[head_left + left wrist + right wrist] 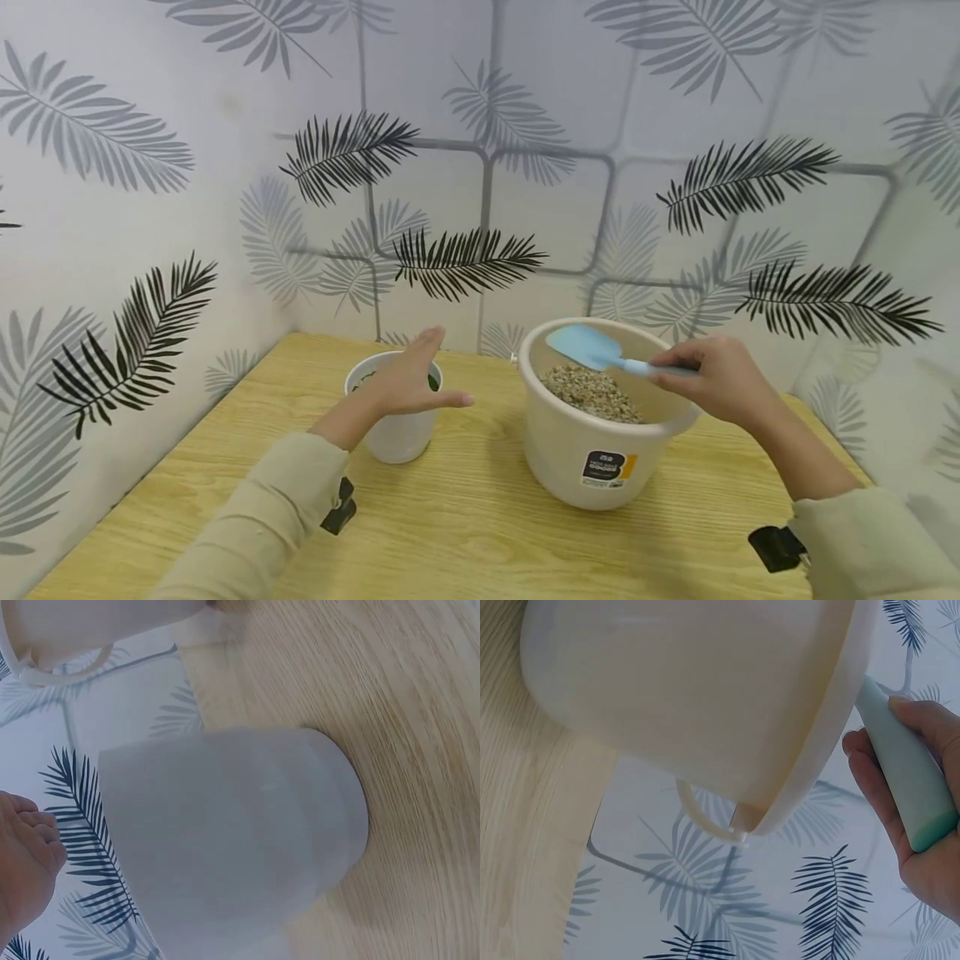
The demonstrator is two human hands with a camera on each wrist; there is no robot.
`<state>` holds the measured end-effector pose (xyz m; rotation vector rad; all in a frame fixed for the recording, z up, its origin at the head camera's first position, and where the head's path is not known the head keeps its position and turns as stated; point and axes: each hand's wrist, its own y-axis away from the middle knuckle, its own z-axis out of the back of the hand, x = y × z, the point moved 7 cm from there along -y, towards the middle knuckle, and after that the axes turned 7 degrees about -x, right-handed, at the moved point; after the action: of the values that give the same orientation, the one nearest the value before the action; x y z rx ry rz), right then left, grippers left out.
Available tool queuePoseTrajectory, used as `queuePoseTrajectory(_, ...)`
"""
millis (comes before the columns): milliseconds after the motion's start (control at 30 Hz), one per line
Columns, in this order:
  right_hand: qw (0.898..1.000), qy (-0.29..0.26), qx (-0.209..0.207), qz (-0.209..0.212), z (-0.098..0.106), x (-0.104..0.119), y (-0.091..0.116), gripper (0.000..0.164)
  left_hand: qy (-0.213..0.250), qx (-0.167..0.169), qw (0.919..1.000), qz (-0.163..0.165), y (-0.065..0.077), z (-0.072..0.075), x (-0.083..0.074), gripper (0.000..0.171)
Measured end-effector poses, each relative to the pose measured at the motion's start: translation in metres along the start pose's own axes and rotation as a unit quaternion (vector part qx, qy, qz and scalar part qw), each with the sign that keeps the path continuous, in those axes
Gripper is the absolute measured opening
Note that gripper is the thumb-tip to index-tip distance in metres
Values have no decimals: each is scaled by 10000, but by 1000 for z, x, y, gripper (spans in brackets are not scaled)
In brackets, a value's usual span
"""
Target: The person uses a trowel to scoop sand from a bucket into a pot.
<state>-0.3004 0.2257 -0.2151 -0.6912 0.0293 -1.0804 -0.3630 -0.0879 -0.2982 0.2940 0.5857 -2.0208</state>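
In the head view my right hand [723, 379] grips the handle of a light blue trowel [588, 346], its blade tilted over a cream bucket [555, 450]. Coarse tan grit [588, 392] lies inside the bucket. The right wrist view shows fingers and thumb wrapped round the pale handle [907, 765], beside the bucket's rim. My left hand [408, 379] hovers over a smaller white pot [401, 437], fingers extended and thumb spread, holding nothing. Grit and a bit of green leaf [433, 382] show inside that pot, partly hidden by the hand.
Both containers stand on a wood-grain table [465, 517], the pot to the left of the bucket. A wall [540, 208] with a leaf pattern rises right behind them. The bucket has a cream carrying handle [705, 817] hanging at its side.
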Motion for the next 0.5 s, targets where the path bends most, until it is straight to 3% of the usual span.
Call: queuePoseTrajectory(500,9992,217,314,-95,-1,-17,5,13,-103,-3,9997,-225,-17,-12,-23,117)
